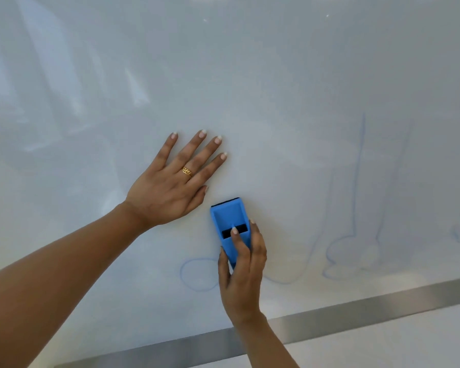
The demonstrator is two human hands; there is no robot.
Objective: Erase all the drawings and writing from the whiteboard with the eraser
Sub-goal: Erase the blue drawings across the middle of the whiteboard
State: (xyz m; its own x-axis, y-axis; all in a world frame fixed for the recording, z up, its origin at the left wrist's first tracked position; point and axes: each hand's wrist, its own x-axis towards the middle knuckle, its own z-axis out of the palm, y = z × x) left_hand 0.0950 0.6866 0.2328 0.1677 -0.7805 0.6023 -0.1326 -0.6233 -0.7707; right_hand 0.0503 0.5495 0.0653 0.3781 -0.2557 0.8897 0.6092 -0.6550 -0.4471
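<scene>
A person's right hand (pixel 241 272) grips a blue eraser (pixel 230 229) by its lower end, its felt side against a glossy whiteboard (pixel 276 88). The left hand (pixel 170 184), wearing a gold ring (pixel 187 172), lies flat on the board, fingers spread, just up and left of the eraser. Faint blue drawing lines (pixel 356 181) lie right of and below the eraser, above the metal bottom frame (pixel 356 304).
</scene>
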